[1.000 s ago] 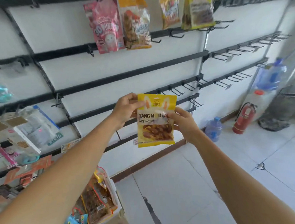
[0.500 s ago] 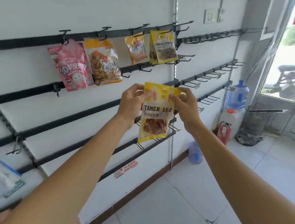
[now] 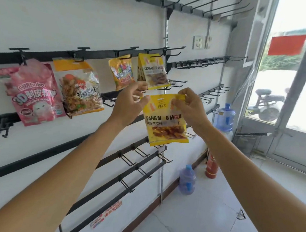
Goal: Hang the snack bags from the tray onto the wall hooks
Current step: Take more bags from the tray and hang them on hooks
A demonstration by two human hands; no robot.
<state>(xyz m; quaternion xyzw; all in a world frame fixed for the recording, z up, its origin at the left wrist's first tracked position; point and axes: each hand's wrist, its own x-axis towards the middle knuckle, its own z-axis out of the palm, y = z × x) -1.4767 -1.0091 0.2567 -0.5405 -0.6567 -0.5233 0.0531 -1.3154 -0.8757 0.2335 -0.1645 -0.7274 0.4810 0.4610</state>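
I am lifting the yellow snack bag higher than it was half a second ago. It was level with the lower rails then, and its top edge is now coming up just under the row of bags already hanging. My left hand is pinching the bag's upper left corner and my right hand is pinching its upper right corner, so the header is stretched flat between them. The bag is sitting at the centre of the frame with its long axis hanging straight down, printed face toward me.

The hang hole is showing in the middle of the header, clear of both sets of fingers. The hook carrying the matching yellow bags is lying almost straight above that hole, up the frame. My left hand is the nearer one, its fingertips overlapping the bottom of those bags in the frame. I judge I am needing to raise the bag further, then push the hole over the hook's tip.
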